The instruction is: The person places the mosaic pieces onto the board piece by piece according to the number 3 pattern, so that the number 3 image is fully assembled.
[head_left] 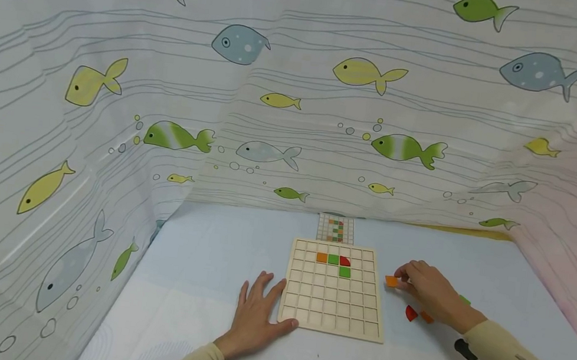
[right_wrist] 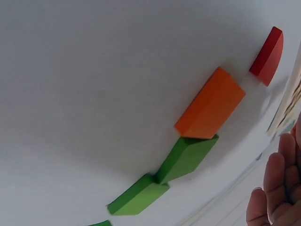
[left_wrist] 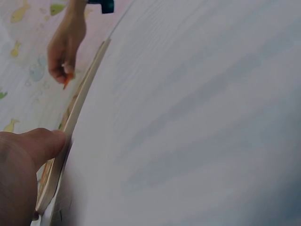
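Note:
A pale wooden grid board [head_left: 329, 312] lies on the table. Near its top sit an orange square tile [head_left: 322, 258], a green tile [head_left: 333, 259] and a red quarter-round tile [head_left: 345, 261], with another green tile [head_left: 344, 272] below the red one. My left hand [head_left: 255, 322] rests at the board's left side, fingers spread, its thumb [left_wrist: 44, 143] against the near edge. Just right of the board, my right hand [head_left: 428, 291] pinches an orange square tile [head_left: 391, 281] between thumb and fingers.
Under and beside my right hand lie loose tiles: a red one [right_wrist: 268, 56], an orange one [right_wrist: 211, 103] and several green ones [right_wrist: 188, 157]. Behind the board is a small pattern card [head_left: 322, 226] with a coloured grid. A fish-print curtain [head_left: 294, 127] surrounds the table.

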The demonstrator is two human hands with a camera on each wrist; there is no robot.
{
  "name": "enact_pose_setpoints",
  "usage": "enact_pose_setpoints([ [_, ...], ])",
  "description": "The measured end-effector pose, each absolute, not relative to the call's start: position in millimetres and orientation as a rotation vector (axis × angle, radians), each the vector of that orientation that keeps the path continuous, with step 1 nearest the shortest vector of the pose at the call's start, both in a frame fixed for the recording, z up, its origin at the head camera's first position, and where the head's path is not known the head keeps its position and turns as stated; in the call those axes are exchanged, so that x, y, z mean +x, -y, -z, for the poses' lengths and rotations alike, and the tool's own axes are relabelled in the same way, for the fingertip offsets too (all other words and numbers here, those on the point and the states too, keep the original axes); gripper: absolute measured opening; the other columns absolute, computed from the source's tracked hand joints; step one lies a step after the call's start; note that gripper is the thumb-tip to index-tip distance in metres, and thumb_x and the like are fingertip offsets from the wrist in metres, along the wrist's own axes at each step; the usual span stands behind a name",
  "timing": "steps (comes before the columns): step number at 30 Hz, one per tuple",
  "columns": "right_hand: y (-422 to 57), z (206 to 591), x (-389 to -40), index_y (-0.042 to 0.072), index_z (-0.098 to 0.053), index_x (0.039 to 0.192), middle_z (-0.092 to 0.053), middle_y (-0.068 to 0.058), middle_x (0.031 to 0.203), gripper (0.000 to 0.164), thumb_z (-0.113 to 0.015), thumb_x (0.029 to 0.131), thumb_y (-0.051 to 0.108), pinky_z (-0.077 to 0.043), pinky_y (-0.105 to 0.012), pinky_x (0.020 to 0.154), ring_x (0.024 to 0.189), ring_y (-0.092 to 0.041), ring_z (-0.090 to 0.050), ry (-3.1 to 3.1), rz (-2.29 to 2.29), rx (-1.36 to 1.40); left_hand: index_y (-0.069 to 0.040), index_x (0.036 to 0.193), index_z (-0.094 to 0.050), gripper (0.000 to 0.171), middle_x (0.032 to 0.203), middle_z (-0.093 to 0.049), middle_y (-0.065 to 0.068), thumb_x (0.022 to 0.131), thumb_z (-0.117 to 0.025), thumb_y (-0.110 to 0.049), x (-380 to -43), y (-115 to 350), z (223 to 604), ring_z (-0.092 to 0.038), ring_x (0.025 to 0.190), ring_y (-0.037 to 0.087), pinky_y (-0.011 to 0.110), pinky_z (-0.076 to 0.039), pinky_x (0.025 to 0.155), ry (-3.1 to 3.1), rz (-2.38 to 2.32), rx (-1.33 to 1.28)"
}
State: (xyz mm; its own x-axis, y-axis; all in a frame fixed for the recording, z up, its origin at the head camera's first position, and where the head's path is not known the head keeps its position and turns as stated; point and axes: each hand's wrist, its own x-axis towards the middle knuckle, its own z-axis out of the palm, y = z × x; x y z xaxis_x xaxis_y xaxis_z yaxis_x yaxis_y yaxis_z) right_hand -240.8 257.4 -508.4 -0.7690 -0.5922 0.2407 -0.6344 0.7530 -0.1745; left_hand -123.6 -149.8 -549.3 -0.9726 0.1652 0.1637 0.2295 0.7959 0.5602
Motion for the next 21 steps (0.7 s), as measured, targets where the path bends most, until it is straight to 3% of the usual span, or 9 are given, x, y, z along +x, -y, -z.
enact_pose_setpoints([
  [21, -206.7, 506.7, -253.2, 0.011, -0.069, 0.106, -0.064, 0.006, 0.095, 0.020, -0.083, 0.092, 0.015, -0.054, -0.034, 0.078, 0.090, -0.013, -0.056, 2.778, -0.363, 1.050, -0.008, 0.156, -0.051, 0.088, 0.161, -0.037, 0.024, 0.090, -0.073, -0.061, -123.3, 149.9, 548.5, -0.025, 0.158, 0.046, 0.073, -0.007, 0.125, 2.879, 0.912, -0.321],
])
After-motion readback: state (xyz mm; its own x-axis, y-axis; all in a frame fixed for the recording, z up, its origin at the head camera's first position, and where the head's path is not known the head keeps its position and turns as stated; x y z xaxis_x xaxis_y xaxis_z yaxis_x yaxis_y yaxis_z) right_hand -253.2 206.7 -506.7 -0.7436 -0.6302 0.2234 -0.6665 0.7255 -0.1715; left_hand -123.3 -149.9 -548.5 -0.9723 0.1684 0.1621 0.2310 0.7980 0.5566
